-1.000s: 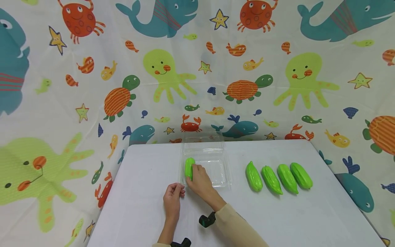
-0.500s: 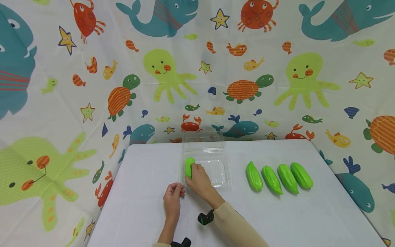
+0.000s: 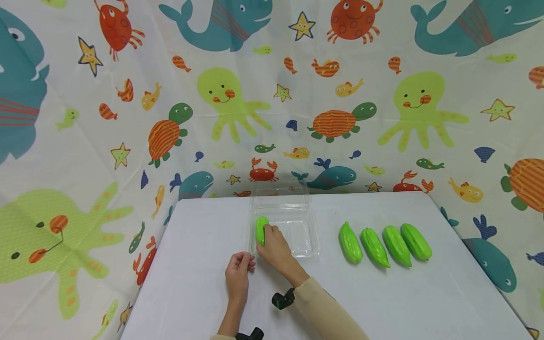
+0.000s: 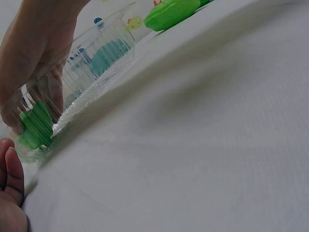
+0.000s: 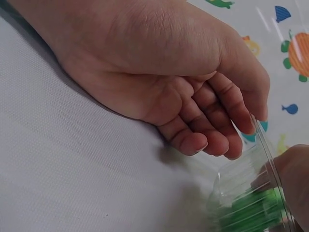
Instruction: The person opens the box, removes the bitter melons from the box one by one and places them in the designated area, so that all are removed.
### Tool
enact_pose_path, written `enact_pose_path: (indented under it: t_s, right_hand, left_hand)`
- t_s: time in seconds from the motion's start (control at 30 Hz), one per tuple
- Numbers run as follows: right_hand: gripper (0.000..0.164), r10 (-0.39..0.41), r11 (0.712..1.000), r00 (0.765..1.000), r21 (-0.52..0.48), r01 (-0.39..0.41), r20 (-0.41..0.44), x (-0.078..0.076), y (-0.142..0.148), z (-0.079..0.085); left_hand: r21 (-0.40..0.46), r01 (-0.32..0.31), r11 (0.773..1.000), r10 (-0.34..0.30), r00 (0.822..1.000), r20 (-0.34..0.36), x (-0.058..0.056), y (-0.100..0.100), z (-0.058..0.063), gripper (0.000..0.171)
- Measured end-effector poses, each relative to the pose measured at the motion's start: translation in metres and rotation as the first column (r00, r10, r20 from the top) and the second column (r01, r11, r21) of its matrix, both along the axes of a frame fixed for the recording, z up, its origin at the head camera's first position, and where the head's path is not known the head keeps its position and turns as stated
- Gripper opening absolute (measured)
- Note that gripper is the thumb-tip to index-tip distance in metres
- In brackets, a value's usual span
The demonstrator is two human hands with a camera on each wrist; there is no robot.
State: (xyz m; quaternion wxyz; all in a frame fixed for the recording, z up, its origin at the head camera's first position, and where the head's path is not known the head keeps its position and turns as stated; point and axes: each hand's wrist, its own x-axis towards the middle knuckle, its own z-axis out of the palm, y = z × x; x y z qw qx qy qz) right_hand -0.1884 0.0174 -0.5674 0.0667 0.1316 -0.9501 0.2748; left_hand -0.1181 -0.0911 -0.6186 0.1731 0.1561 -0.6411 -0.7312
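In the head view, my right hand (image 3: 276,248) reaches into a clear plastic clamshell container (image 3: 313,236) and grips a glossy green ridged gourd (image 3: 260,226). The gourd lies lengthwise along the container's left side, its near end covered by the fingers. Through the container wall, the left wrist view shows the gourd (image 4: 36,128) low between the fingers of the right hand (image 4: 34,53). My left hand (image 3: 238,271) is at the container's near left corner. In the right wrist view, the thumb and forefinger of the left hand (image 5: 193,77) pinch the container's rim, the other fingers curled.
Several more green gourds (image 3: 350,243) lie in a slanted row on the white table (image 3: 191,283), right of the container. The container's lid (image 3: 279,200) stands open toward the back. Behind the table hangs a sea-animal-print cloth (image 3: 238,156).
Hardly anything differs: the right hand and forearm have shifted very slightly left, still gripping the gourd in the container. The left hand has stayed in place.
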Motion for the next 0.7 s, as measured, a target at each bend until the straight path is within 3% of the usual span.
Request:
enact_pose_path:
  t_s: [0.23, 0.4, 0.5, 0.7]
  right_hand:
    - [0.051, -0.001, 1.0, 1.0, -0.02, 0.001, 0.007, -0.001, 0.001, -0.002]
    - [0.049, -0.001, 1.0, 1.0, -0.029, 0.001, -0.026, -0.001, 0.002, -0.001]
    - [0.049, -0.002, 0.999, 0.999, -0.036, 0.001, -0.033, 0.0, 0.002, 0.0]
    - [0.048, -0.001, 0.999, 1.0, -0.047, 0.0, -0.029, 0.001, 0.003, 0.002]
  left_hand:
    - [0.002, 0.011, 1.0, -0.011, 0.999, -0.033, 0.009, 0.003, 0.024, 0.014]
    - [0.01, 0.013, 1.0, -0.013, 1.0, -0.022, 0.01, 0.003, 0.027, 0.013]
    - [0.006, 0.011, 1.0, -0.011, 1.0, -0.017, 0.009, 0.003, 0.024, 0.013]
    - [0.002, -0.002, 1.0, 0.002, 1.0, -0.004, -0.001, 0.0, 0.001, 0.012]
